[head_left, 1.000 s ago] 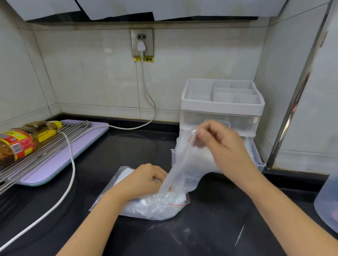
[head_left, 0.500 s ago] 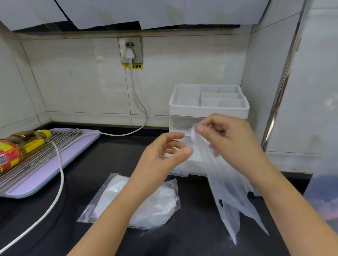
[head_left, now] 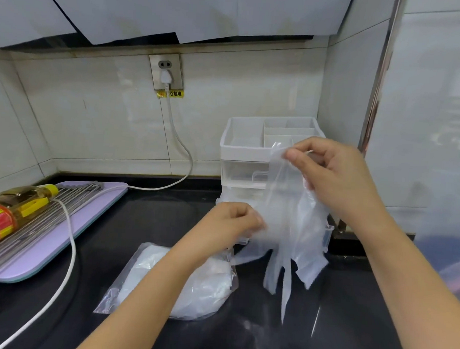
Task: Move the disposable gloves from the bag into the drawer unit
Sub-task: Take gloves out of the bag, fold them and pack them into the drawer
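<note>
Right of the 触电 sticker [head_left: 171, 93], hands [head_left: 232, 222] [head_left: 337, 176] pinch gloves [head_left: 287, 229].

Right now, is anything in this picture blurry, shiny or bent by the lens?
Head view: the gloves and the left hand are slightly motion-blurred; the black counter shows pale glare streaks; the wide lens tilts the metal strip on the right.
</note>
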